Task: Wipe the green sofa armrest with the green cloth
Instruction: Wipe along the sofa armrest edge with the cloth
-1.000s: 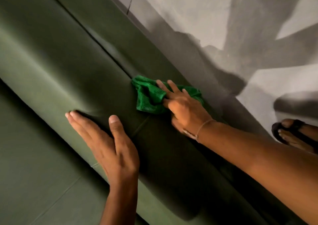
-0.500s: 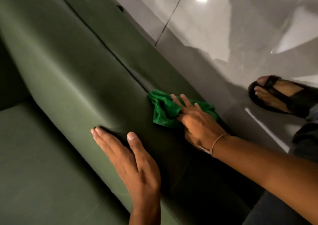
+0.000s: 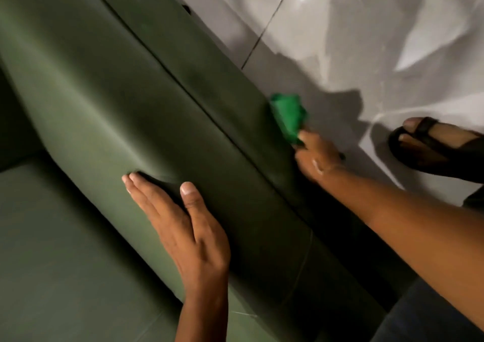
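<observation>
1. My right hand (image 3: pixel 318 156) grips the bunched green cloth (image 3: pixel 288 115), pressing it on the outer side of the green sofa armrest (image 3: pixel 110 85), low down near the tiled floor (image 3: pixel 353 40)
2. My left hand (image 3: pixel 183 226) lies flat and unclenched on the armrest's top, grasping nothing, denting the padding
3. I judge the step as wiping that outer face; I'd keep the cloth flat against the upholstery, not trailing on the floor
4. Steady pressure, overlapping strokes along the seam (image 3: pixel 183 82)
5. My sandalled foot (image 3: pixel 432 145) stands nearby; I'd keep clear of it
</observation>
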